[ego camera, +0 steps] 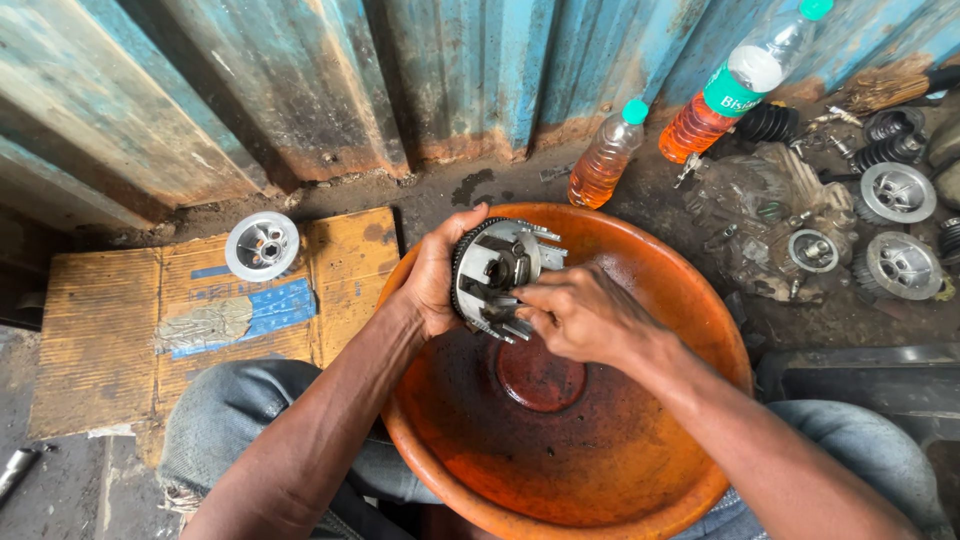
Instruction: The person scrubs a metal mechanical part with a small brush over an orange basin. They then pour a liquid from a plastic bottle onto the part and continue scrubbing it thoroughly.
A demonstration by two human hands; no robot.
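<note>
A: Far left, flattened cardboard (pixel 120 330) on the ground; a round silver hub plate (pixel 262 246) lying flat on it, a grey rag (pixel 205 323) just below. Metal rod (pixel 15 472) at lower left, cut off by the frame edge.

B: Centre noted. Left hand (pixel 432 280) wrapped around the toothed rim of the clutch basket (pixel 497 275), fingers closed on it from behind. Held above the orange basin (pixel 640 262), over its upper left part, not touching the bottom.

A: Orientation?

B: Tipped on edge. Open face turned right and a little toward the camera; axis through the hub roughly level, running left to right. Short posts sticking out toward the right hand (pixel 580 318).

A: Right-hand grip?

B: Fingertips bent in against the lower posts, pinched on the clutch basket's edge (exact contact hard to make out, knuckles in the way). Back face of the part hidden by the left palm.

A: Basin contents?

B: Dark oily film, centre disc visible. Near rim cut off at the bottom, resting between denim-clad knees.

A: Right side?

B: Two plastic bottles (pixel 605 155) of orange liquid leaning against the blue corrugated wall (pixel 300 80). Further right, a cluster of loose clutch parts (pixel 895 230) on a dirty clear plastic sheet; small pieces too cluttered to tell apart.
</note>
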